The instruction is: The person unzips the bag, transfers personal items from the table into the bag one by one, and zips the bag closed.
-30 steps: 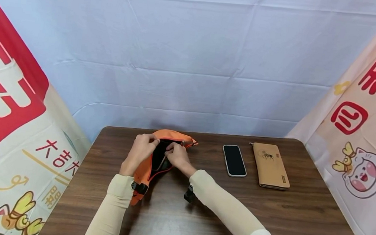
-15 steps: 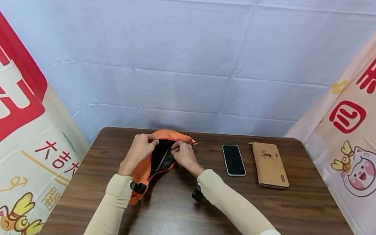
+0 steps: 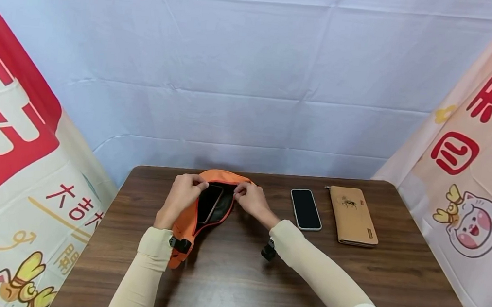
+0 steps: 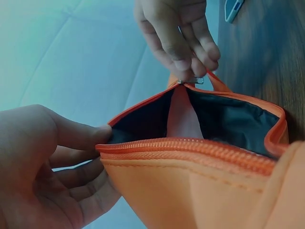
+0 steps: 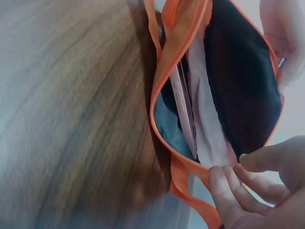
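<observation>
An orange waist bag [image 3: 184, 223] lies on the table, its zipper undone and its dark lining showing. My left hand [image 3: 182, 196] pinches the far-left edge of the opening between thumb and fingers. At the right end of the opening, my right hand [image 3: 252, 200] pinches the bag beside the metal zipper slider [image 4: 196, 80]; the fingertips partly cover that spot. Inside, a slim pink-edged thing with side buttons, like a phone [image 5: 181, 102], stands on edge next to a pale pink divider [image 5: 205, 95].
To the right lie a white-framed phone [image 3: 306, 210] with its dark screen up and a tan long wallet [image 3: 352, 215]. Everything rests on a dark wooden table [image 3: 234, 289]. A pale cloth [image 3: 244, 75] hangs behind, and printed cloths hang at both sides.
My right hand has moved right, out from the middle of the bag's opening to its right end, so more of the inside shows. The left hand keeps its place on the edge.
</observation>
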The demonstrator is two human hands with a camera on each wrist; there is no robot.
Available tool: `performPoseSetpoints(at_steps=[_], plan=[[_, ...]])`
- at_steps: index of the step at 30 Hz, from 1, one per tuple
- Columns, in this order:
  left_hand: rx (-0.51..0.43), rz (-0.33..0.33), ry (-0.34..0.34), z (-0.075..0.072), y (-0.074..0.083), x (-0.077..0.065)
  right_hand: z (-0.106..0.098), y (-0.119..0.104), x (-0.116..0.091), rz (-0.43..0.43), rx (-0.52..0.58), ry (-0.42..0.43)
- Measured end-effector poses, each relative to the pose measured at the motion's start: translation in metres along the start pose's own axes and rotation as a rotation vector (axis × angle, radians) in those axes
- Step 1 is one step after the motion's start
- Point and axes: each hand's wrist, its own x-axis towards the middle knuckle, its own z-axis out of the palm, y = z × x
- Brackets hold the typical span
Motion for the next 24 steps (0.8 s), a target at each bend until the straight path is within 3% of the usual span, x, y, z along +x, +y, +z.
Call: performPoseSetpoints(at_steps=[24], plan=[[-0.035,-0.024,-0.018,0.0,0.0,0.001,-0.041,0.024,-0.004,0.054,-0.073,0.069]])
